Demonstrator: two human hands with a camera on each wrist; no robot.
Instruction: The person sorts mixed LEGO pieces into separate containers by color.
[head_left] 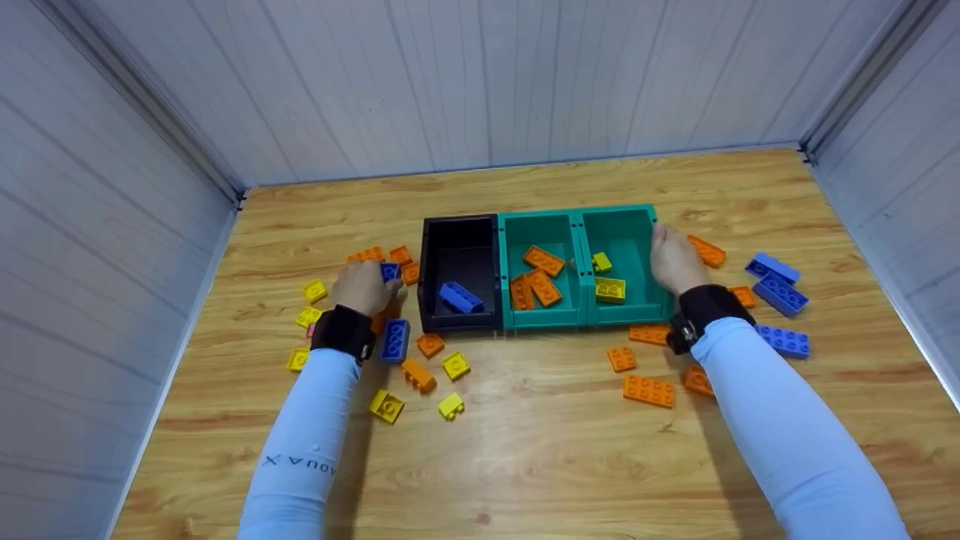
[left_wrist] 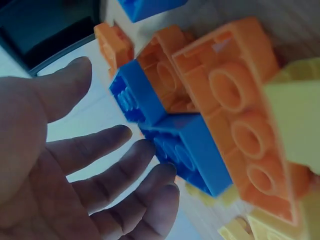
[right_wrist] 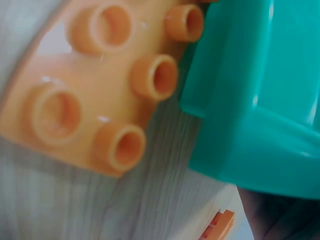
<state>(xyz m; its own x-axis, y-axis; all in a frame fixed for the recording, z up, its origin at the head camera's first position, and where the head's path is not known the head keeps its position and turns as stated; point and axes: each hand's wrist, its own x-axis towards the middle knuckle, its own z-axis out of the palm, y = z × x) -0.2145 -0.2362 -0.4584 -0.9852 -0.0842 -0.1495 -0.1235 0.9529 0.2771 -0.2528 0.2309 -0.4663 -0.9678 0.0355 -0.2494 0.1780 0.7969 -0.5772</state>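
Note:
My left hand (head_left: pixel 361 286) is over the brick pile left of the black bin (head_left: pixel 459 326). In the left wrist view its fingers are spread and loosely bent, their tips right at a blue brick (left_wrist: pixel 192 155). A smaller blue brick (left_wrist: pixel 137 95) and a long orange brick (left_wrist: pixel 240 115) lie just beyond, hollow sides showing. My right hand (head_left: pixel 679 259) grips the right side wall of the right green bin (head_left: pixel 628 319). In the right wrist view that bin's wall (right_wrist: pixel 225 110) fills the right side and hides most of the hand.
A middle green bin (head_left: pixel 540 319) holds several orange bricks; the right one holds yellow bricks, the black one a blue brick (head_left: pixel 460 297). Loose yellow bricks (head_left: pixel 387 406) lie front left. Orange bricks (head_left: pixel 649 391) and blue bricks (head_left: pixel 780 294) surround the right forearm. White panel walls (head_left: pixel 480 90) enclose the table.

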